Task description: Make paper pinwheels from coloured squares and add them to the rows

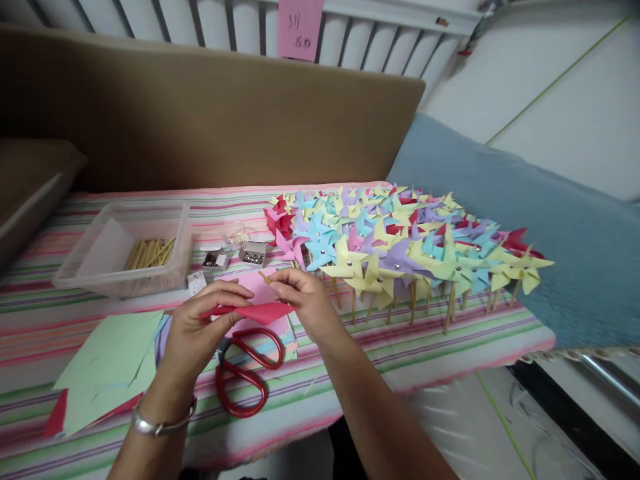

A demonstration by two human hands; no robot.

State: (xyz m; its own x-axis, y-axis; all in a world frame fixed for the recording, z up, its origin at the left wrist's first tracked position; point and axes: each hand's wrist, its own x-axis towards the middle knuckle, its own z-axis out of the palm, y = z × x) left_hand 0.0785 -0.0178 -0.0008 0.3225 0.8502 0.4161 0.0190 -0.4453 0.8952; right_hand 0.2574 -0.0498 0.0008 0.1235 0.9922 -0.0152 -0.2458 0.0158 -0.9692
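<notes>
My left hand (205, 320) pinches a piece of red paper (265, 312) at its left side. A thin wooden stick (265, 277) sits between the thumb and fingers of my right hand (300, 290), just above the paper's right end. Below both hands lie red-handled scissors (245, 387), their blades partly hidden by my left hand. Under the red paper, pink sheets (260, 288) and other coloured paper lie on the striped cloth. Beyond my hands are two small open boxes, one with silvery pins (253, 253) and one with dark pieces (215, 259).
Many paper pinwheels (370, 260) on sticks stand at the right. A clear plastic box (123, 250) with wooden sticks is at the left, behind green paper sheets (110, 363). A brown board (215, 120) rises at the back. Blue fabric (540, 247) borders the right side.
</notes>
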